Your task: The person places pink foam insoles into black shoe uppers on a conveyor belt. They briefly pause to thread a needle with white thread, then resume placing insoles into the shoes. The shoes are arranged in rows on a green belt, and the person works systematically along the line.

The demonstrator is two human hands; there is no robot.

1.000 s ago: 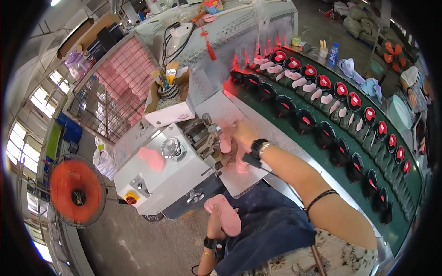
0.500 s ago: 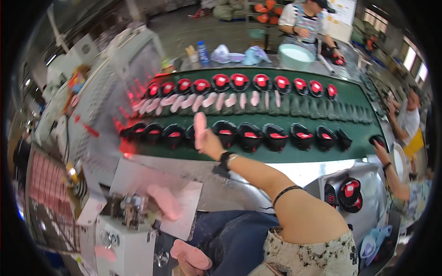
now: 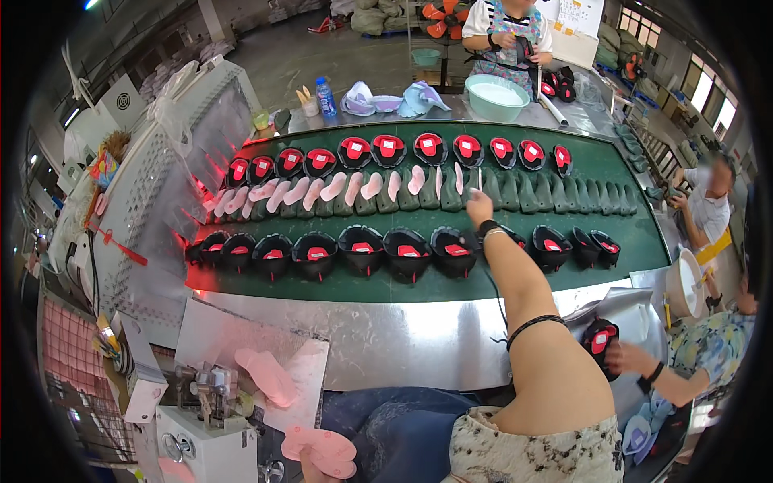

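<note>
My right hand (image 3: 479, 206) reaches over the green belt (image 3: 322, 283), fingers pinched on a pink insole (image 3: 480, 179) seen almost edge-on. It is at the middle row of dark green shoe lasts (image 3: 564, 195). Left of it, several pink insoles (image 3: 371, 187) lie on or lean against lasts. My left hand (image 3: 312, 470), low in the view and partly cut off, holds a small stack of pink insoles (image 3: 320, 449). Black shoe uppers with red linings (image 3: 407, 251) line the belt's near side, partly hidden by my right forearm. A similar row of uppers (image 3: 430, 148) lines the far side.
More pink insoles (image 3: 268, 378) lie on a board beside a small machine (image 3: 208, 439). A perforated metal housing (image 3: 173, 173) with red light stands left. Across the table are a basin (image 3: 498, 98) and a person. At right, a co-worker's hand (image 3: 632, 359) touches a black-and-red upper (image 3: 599, 342).
My right hand has moved right, from beside the near uppers to the row of lasts, carrying the insole. The co-worker's hand at right has moved from the belt to an upper near the tray.
</note>
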